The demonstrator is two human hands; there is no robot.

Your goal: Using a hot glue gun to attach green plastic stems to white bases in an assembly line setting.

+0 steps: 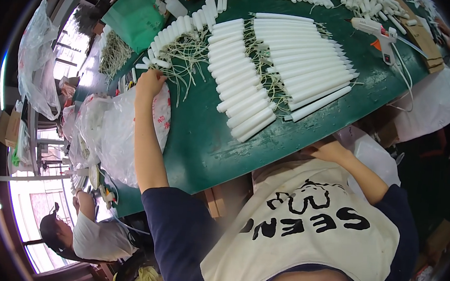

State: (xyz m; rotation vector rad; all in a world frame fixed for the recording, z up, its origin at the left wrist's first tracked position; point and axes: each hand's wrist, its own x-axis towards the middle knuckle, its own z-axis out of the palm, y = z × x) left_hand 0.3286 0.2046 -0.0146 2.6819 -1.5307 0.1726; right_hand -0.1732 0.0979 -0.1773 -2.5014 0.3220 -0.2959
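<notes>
Rows of white sticks (pixel 272 60) with thin pale wire stems lie side by side on a green table (pixel 199 138). My left hand (pixel 148 83) reaches to the left end of a curved row of shorter white sticks (pixel 178 30). Its fingertips touch the small sticks there, but I cannot make out a grip. My right hand (pixel 329 150) rests at the table's near edge by my chest. Its fingers are hidden under the edge.
A white glue gun (pixel 371 28) with a cord lies at the far right, beside cardboard strips (pixel 424 45). A green bag (pixel 134 14) sits at the far left. Clear plastic bags (pixel 105 132) bulge beside my left forearm. Another person (pixel 88 235) works at lower left.
</notes>
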